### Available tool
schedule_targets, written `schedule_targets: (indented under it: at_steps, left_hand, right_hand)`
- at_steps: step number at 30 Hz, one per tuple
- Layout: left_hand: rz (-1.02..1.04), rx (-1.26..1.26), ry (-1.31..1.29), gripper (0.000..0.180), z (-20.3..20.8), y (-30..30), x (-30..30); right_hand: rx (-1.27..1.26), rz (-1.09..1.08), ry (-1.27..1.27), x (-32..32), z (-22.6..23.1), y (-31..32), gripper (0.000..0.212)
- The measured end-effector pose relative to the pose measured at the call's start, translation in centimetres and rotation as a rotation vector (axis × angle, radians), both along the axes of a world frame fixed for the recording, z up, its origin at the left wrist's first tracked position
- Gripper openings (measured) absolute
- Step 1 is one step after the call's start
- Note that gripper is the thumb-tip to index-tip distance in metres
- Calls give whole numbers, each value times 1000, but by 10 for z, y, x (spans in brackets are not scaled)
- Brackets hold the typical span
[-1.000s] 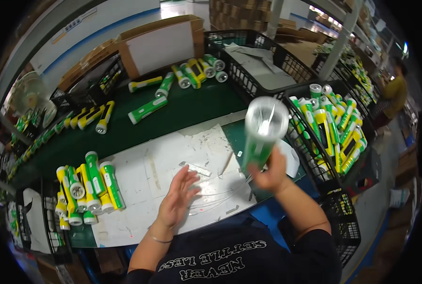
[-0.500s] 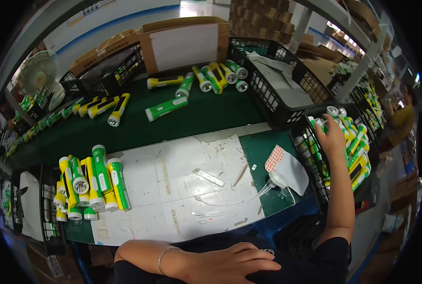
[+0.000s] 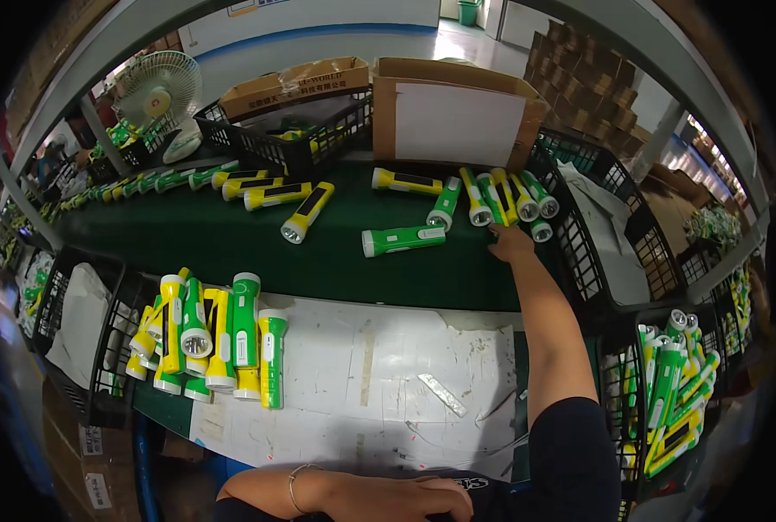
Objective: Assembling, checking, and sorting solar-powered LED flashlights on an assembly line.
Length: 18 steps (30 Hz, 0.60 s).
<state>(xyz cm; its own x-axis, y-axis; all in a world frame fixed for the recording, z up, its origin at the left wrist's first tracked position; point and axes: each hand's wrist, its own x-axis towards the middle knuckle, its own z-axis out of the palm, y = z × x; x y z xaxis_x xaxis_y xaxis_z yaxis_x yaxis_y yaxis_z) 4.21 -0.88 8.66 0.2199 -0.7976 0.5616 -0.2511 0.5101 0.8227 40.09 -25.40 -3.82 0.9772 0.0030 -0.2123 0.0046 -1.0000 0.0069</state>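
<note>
My right hand [image 3: 514, 244] reaches out over the dark green belt, its fingers stretched toward the lamp ends of a cluster of green and yellow flashlights [image 3: 503, 202]. The fingertips are at or just short of the nearest ones; a firm hold is not visible. My left hand [image 3: 396, 499] lies flat against the front of my dark shirt, with nothing in it. A single green flashlight [image 3: 403, 241] lies sideways to the left of my right hand. On the left of the white work surface [image 3: 327, 365] is a heap of flashlights [image 3: 218, 335].
At right stand a black crate [image 3: 579, 257] lined with paper and a nearer crate full of flashlights [image 3: 671, 400]. Behind the belt [image 3: 335, 261] are a cardboard box [image 3: 457, 109] and another crate [image 3: 288, 148]. A metal strip [image 3: 442, 394] and white cables [image 3: 457, 448] lie before me.
My right hand has left the flashlight crate at right and moved forward and left to the cluster on the belt. The view has swung. My left hand stays at my shirt.
</note>
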Motion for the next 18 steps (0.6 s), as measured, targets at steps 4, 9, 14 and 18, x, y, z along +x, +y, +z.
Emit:
schedule_targets:
  at_steps: [4, 9, 14, 18]
  left_hand:
    - [-9, 30, 95, 21, -15, 9, 11]
    - [490, 285, 789, 43, -86, 15, 34]
    - [434, -119, 1404, 50, -120, -10, 64]
    - [523, -180, 1606, 48, -122, -33, 52]
  right_hand:
    - [267, 213, -273, -30, -9, 6, 40]
    - [954, 145, -101, -142, 22, 4, 43]
    - [1342, 201, 403, -294, 57, 18, 44]
    - [1182, 416, 377, -364, 56, 37, 47]
